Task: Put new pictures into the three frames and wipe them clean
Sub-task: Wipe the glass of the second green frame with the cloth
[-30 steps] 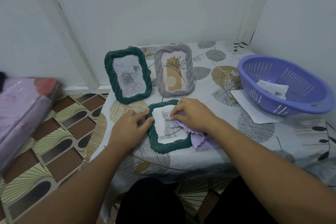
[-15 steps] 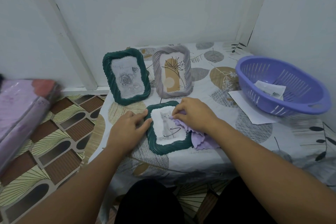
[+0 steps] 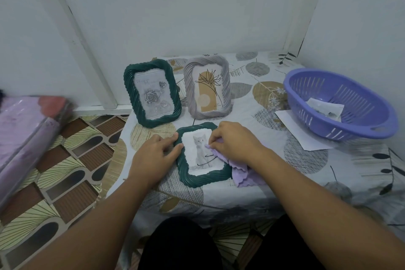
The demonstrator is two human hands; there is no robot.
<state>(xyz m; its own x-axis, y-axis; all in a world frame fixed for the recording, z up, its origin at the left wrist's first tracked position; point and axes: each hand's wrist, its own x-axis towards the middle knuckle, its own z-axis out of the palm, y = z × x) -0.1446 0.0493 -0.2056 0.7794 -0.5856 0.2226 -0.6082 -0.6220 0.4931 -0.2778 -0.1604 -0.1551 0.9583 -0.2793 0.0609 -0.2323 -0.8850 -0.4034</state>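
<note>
Two hands on flat frame (image 3: 202, 178), left hand (image 3: 153, 155) steadying (fingers straight), right hand (image 3: 234, 144) pinching cloth (image 3: 243, 176)

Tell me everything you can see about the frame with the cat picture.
The cat frame is dark green with a twisted, rope-like border, plastic by its look, holding a grey kitten picture. It lies flat, face up, near the table's front edge. The left hand touches its left border; the right hand presses a purple cloth on its right side.
</note>
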